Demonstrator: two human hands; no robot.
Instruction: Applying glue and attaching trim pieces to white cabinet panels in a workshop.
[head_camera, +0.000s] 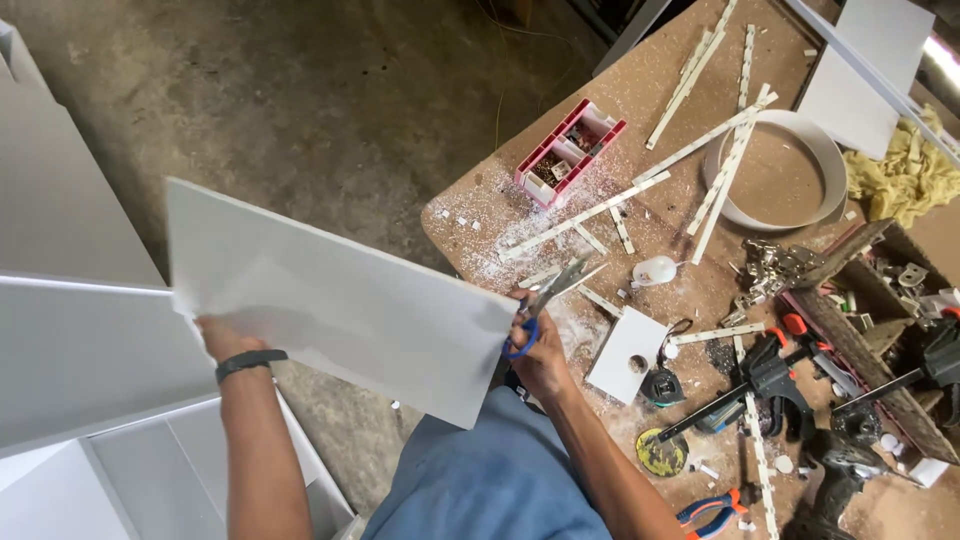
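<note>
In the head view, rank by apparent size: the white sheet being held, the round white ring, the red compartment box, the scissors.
1. white sheet, though nearness to the camera enlarges it
2. round white ring
3. red compartment box and scissors look alike; not ranked

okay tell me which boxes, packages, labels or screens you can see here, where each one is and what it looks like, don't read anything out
Red and white plastic compartment box: workbench's near-left part, rectangular, open, small hardware in its sections.
Round yellow and black labelled disc: bench front edge, beside the right forearm, flat.
Small black tape measure: just above that disc, squat.
No screens or signs show.
Left hand holds a large white sheet; right hand holds blue-handled scissors.
</note>
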